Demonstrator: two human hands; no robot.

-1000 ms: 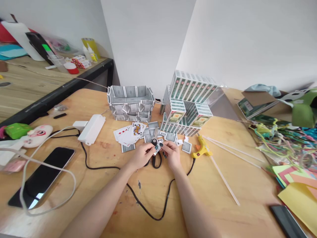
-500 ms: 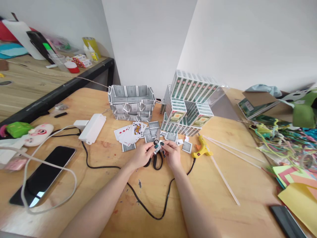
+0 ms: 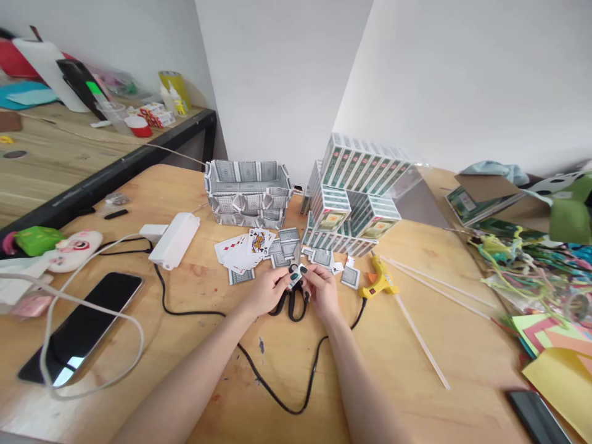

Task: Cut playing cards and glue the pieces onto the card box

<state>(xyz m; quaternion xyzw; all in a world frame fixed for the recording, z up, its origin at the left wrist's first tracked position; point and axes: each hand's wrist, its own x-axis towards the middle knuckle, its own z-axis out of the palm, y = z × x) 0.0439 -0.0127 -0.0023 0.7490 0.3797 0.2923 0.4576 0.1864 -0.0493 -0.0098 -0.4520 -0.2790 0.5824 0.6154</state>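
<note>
Between the fingertips of my left hand (image 3: 267,291) and my right hand (image 3: 324,290) is a small piece of playing card (image 3: 295,277), pinched from both sides. Black-handled scissors (image 3: 298,308) lie on the table just beneath my hands, partly covered by them. Beyond my hands are fanned playing cards (image 3: 240,251), a queen among them. Several face-down cards (image 3: 289,239) and cut card pieces (image 3: 350,276) lie close by. Behind these stands an open box-like structure made of cards (image 3: 250,185).
Boxed card decks (image 3: 365,166) are stacked at the back. A yellow glue gun (image 3: 380,280) lies right of my hands, with glue sticks (image 3: 423,339) beside it. Its black cord (image 3: 277,398) loops across the front. A phone (image 3: 83,327) and white power strip (image 3: 174,240) are leftward.
My hands stay in nearly the same place, still pinching the card piece, which has turned slightly between the fingers. The whole view has shifted a little.
</note>
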